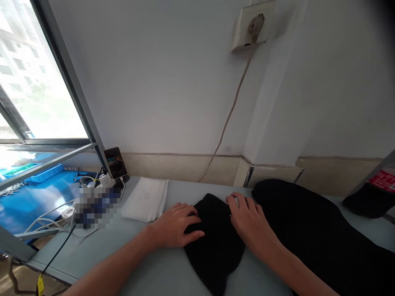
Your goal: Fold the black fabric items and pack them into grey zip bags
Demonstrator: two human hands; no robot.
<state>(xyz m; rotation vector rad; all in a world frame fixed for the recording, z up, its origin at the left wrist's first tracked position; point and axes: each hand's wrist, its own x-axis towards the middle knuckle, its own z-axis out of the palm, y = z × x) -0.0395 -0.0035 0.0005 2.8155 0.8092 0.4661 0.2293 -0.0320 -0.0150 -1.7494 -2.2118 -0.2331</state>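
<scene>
Head view: both hands [179, 225] on black fabric [216, 242].

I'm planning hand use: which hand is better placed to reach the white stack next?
Probably the left hand: it is at the left side of the black piece, nearer the white stack. The right hand is at the opposite side, farther away.
</scene>
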